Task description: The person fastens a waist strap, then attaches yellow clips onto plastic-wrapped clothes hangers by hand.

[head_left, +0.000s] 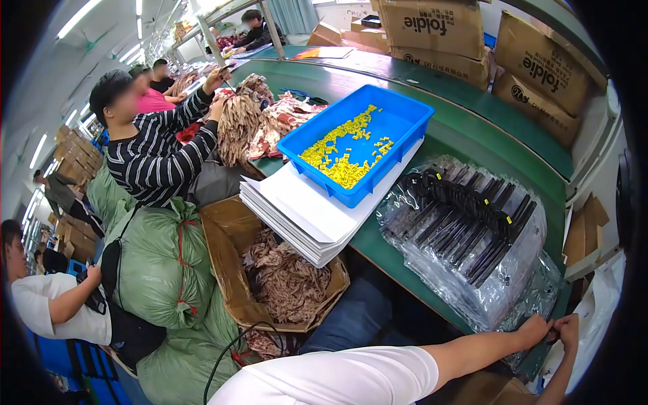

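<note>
At the lower right, near the table's edge, my left hand [534, 332] and my right hand [568, 331] meet at the fingertips. Both have their fingers pinched together; whatever is between them is too small to make out. Clear plastic wrapping [540, 287] lies just beyond my left hand. On it rests a row of black hangers [459, 226], several with small yellow tags. Farther off, a blue tray [398, 177] contains many small yellow pieces [345, 170] and stands on a stack of white sheets [290, 219].
Brown fabric pieces fill an open carton [226, 270] beside the green table [398, 270]. Green sacks [162, 263] are piled at left. A co-worker in a striped top [158, 158] handles brown fabric [239, 125]. Large cartons [540, 61] line the back right.
</note>
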The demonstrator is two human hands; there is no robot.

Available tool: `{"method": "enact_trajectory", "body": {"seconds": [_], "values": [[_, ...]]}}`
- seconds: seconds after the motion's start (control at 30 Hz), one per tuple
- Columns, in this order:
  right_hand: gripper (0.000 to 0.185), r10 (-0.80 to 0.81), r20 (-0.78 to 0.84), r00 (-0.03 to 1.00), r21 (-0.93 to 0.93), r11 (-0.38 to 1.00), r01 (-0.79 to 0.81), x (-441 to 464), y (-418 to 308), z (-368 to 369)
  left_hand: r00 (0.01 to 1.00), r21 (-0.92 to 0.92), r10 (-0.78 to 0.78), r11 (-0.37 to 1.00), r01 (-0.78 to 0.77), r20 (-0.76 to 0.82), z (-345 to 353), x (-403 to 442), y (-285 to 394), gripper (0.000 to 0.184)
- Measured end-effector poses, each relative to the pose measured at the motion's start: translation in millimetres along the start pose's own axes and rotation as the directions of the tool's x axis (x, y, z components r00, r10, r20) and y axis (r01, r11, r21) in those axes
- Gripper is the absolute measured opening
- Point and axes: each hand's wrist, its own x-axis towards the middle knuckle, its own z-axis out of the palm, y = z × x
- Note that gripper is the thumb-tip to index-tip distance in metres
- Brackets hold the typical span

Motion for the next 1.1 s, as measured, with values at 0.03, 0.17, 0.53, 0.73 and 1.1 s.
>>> {"method": "enact_trajectory", "body": {"seconds": [0.03, 0.17, 0.53, 0.73, 1.1], "values": [[0.013, -0.002, 0.012, 1.0, -0.009, 1.0, 0.002, -1.7, 3.7, -2.5, 1.0, -0.011, 0.003, 1.0, -0.003, 0.005, -2.6, -0.6, 1.6, 0.022], [0.012, -0.054, 0.011, 0.998, -0.006, 0.999, 0.054, -4.5, -13.3, 3.6, 1.0, -0.049, 0.001, 0.999, -0.002, -0.016, -4.9, -2.0, -3.0, 0.021], [0.017, -0.114, 0.254, 0.96, -0.433, 0.875, 0.218, -19.1, -55.6, -3.6, 0.988, -0.098, -0.001, 0.995, 0.016, 0.158, -36.2, -4.0, -10.8, 0.018], [0.016, -0.153, 0.025, 0.988, -0.637, 0.759, 0.133, -22.1, -23.3, 12.2, 0.989, -0.015, 0.104, 0.995, -0.103, 0.107, -28.6, -3.4, -9.5, 0.017], [0.014, -0.205, -0.012, 0.979, -0.918, 0.39, 0.071, -33.4, -41.5, 32.1, 0.989, 0.026, 0.11, 0.993, -0.113, 0.094, -36.0, -4.4, -13.5, 0.013]]}}
